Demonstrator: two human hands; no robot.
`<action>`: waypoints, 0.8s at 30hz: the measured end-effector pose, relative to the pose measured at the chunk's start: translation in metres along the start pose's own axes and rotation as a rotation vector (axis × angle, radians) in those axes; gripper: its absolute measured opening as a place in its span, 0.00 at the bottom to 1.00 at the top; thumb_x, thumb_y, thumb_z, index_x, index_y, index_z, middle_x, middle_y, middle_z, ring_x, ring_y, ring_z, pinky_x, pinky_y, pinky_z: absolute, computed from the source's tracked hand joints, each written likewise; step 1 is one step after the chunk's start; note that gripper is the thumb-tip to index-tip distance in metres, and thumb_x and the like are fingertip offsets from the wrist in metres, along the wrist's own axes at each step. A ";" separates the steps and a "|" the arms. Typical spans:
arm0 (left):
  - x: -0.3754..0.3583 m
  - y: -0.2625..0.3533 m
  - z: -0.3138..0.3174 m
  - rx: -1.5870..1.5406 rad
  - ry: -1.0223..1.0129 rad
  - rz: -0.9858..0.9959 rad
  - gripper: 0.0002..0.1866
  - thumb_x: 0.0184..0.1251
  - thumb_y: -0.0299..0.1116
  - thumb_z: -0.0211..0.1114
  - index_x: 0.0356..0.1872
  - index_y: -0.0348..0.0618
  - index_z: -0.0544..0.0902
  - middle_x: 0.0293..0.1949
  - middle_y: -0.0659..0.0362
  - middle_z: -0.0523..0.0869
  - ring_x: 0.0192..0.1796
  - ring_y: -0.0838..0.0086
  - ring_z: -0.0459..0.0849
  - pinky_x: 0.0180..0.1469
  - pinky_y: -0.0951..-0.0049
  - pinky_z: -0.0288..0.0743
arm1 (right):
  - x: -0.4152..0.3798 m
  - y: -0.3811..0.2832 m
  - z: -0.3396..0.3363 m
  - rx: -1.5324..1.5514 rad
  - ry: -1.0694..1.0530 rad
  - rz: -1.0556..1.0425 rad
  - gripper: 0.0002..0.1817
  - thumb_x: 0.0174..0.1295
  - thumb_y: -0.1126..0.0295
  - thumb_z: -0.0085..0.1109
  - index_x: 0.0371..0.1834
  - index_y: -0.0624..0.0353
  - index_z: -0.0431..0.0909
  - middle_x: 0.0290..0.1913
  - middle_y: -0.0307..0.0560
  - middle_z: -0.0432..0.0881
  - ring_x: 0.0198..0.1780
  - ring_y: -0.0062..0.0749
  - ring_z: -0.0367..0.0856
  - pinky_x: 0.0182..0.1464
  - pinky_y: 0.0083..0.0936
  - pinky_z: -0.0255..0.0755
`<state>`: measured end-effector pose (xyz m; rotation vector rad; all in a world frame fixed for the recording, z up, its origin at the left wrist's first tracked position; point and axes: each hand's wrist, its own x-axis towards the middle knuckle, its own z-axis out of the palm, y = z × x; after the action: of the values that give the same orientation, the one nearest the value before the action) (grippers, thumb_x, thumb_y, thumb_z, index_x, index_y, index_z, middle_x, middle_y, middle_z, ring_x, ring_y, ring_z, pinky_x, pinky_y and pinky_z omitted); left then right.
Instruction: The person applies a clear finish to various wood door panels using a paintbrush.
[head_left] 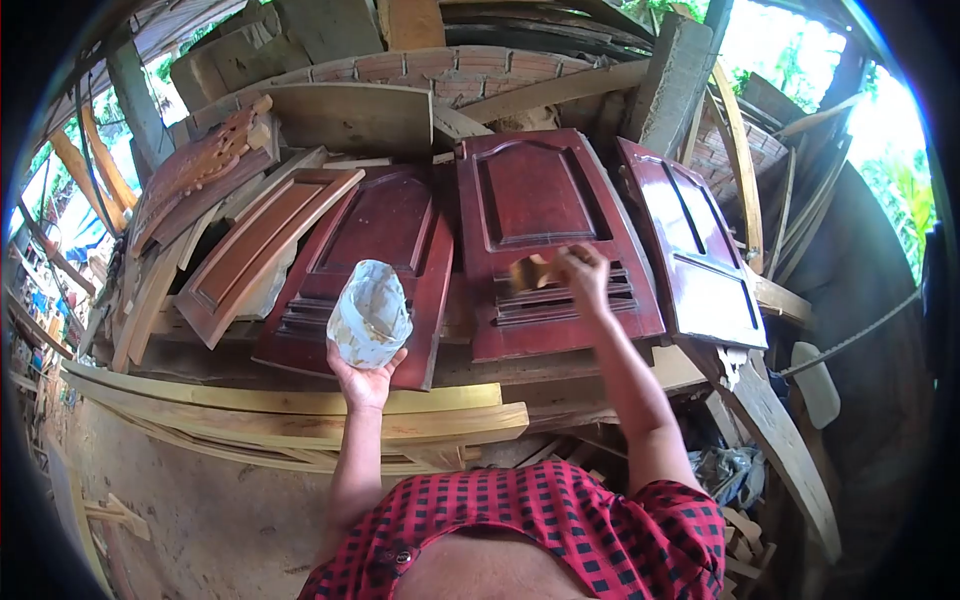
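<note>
My left hand (367,384) supports a white, cut-down plastic container (368,318) from below, its open top tilted toward me and its walls smeared with residue. In my right hand (584,270) is a paintbrush (534,272), blurred a little, with the bristle end pointing left. It overlaps the louvred slats of a dark red wooden door panel (545,200). Behind the container leans a second dark red panel (372,225), whose lower slats are partly hidden by the container.
A glossy red panel (695,245) leans at the right. At the left stand a lighter brown panel (265,240) and a carved board (205,165). Long yellowish planks (300,405) lie in front, and a slanting timber (775,440) crosses the lower right.
</note>
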<state>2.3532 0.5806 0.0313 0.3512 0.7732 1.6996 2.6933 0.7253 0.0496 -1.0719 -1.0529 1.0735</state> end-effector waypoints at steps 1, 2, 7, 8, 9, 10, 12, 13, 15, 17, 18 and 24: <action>0.002 0.000 -0.004 -0.015 -0.046 -0.032 0.42 0.57 0.70 0.50 0.65 0.50 0.64 0.56 0.54 0.75 0.49 0.57 0.81 0.41 0.56 0.83 | 0.010 -0.006 -0.015 -0.016 0.083 -0.006 0.05 0.59 0.71 0.60 0.30 0.61 0.77 0.23 0.40 0.79 0.22 0.21 0.76 0.27 0.17 0.72; 0.003 0.001 -0.007 -0.033 -0.092 -0.059 0.41 0.57 0.70 0.50 0.64 0.53 0.65 0.59 0.57 0.73 0.55 0.60 0.78 0.42 0.55 0.82 | 0.018 -0.011 -0.031 -0.033 0.163 -0.014 0.06 0.59 0.70 0.60 0.29 0.61 0.77 0.22 0.39 0.78 0.21 0.21 0.75 0.25 0.17 0.71; 0.002 0.003 -0.005 -0.048 -0.056 -0.038 0.41 0.58 0.70 0.49 0.64 0.50 0.65 0.58 0.57 0.74 0.55 0.61 0.78 0.42 0.56 0.83 | 0.057 -0.022 -0.114 -0.614 0.417 -0.200 0.10 0.62 0.65 0.57 0.37 0.61 0.79 0.23 0.49 0.79 0.27 0.35 0.80 0.30 0.30 0.72; 0.003 0.004 -0.004 -0.036 -0.054 -0.038 0.41 0.58 0.70 0.49 0.64 0.50 0.65 0.58 0.57 0.74 0.55 0.61 0.78 0.41 0.56 0.83 | 0.063 -0.016 -0.122 -0.844 0.444 -0.303 0.13 0.63 0.62 0.55 0.39 0.60 0.79 0.25 0.53 0.79 0.29 0.43 0.81 0.34 0.35 0.72; 0.004 0.003 -0.007 -0.050 -0.054 -0.043 0.41 0.58 0.70 0.49 0.64 0.50 0.65 0.59 0.57 0.74 0.55 0.61 0.78 0.42 0.55 0.82 | 0.054 -0.028 -0.111 -0.972 0.449 -0.278 0.15 0.64 0.59 0.52 0.41 0.60 0.79 0.30 0.55 0.79 0.34 0.48 0.80 0.38 0.39 0.71; 0.005 0.002 -0.011 -0.064 -0.052 -0.047 0.41 0.58 0.70 0.49 0.64 0.50 0.65 0.59 0.57 0.74 0.55 0.61 0.78 0.42 0.55 0.82 | 0.042 -0.040 -0.099 -1.100 0.452 -0.254 0.17 0.65 0.56 0.50 0.43 0.59 0.78 0.35 0.57 0.80 0.38 0.53 0.78 0.42 0.42 0.69; 0.007 0.001 -0.016 -0.084 -0.050 -0.054 0.41 0.58 0.70 0.48 0.64 0.50 0.65 0.58 0.55 0.74 0.56 0.60 0.77 0.44 0.54 0.81 | 0.039 -0.026 -0.088 -1.270 0.279 -0.309 0.16 0.67 0.58 0.46 0.40 0.58 0.79 0.40 0.55 0.78 0.45 0.53 0.76 0.48 0.43 0.67; 0.009 -0.001 -0.021 -0.085 -0.042 -0.052 0.42 0.58 0.70 0.49 0.64 0.50 0.65 0.59 0.55 0.75 0.56 0.60 0.77 0.44 0.54 0.81 | 0.034 -0.010 -0.079 -1.267 0.273 -0.368 0.14 0.66 0.59 0.48 0.38 0.57 0.78 0.38 0.55 0.78 0.42 0.51 0.77 0.45 0.43 0.68; 0.009 -0.003 -0.022 -0.075 -0.021 -0.044 0.42 0.57 0.71 0.49 0.64 0.50 0.65 0.58 0.56 0.75 0.56 0.60 0.78 0.45 0.55 0.80 | 0.014 -0.001 -0.043 -1.184 0.200 -0.457 0.10 0.65 0.63 0.52 0.35 0.56 0.78 0.35 0.53 0.78 0.36 0.49 0.78 0.39 0.41 0.69; 0.009 -0.003 -0.023 -0.073 -0.065 -0.051 0.42 0.57 0.71 0.48 0.65 0.50 0.64 0.59 0.56 0.74 0.56 0.60 0.78 0.46 0.56 0.80 | 0.003 0.010 -0.015 -1.063 0.060 -0.536 0.05 0.61 0.69 0.58 0.37 0.56 0.80 0.30 0.51 0.78 0.30 0.45 0.79 0.33 0.36 0.71; 0.009 -0.003 -0.023 -0.073 -0.077 -0.054 0.43 0.57 0.71 0.48 0.66 0.50 0.63 0.59 0.56 0.74 0.57 0.61 0.77 0.46 0.55 0.79 | -0.006 0.007 0.004 -0.963 -0.043 -0.480 0.08 0.62 0.68 0.59 0.39 0.60 0.79 0.30 0.48 0.80 0.31 0.37 0.81 0.34 0.30 0.72; 0.007 0.000 -0.018 -0.049 -0.027 -0.034 0.43 0.57 0.71 0.49 0.67 0.55 0.61 0.61 0.57 0.72 0.58 0.61 0.76 0.48 0.55 0.78 | -0.014 -0.028 0.057 -0.143 -0.400 0.209 0.11 0.65 0.67 0.56 0.39 0.67 0.78 0.34 0.50 0.84 0.29 0.27 0.82 0.32 0.21 0.78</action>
<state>2.3404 0.5815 0.0166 0.3248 0.7128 1.6759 2.6396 0.7154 0.0844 -1.1247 -1.3726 1.4391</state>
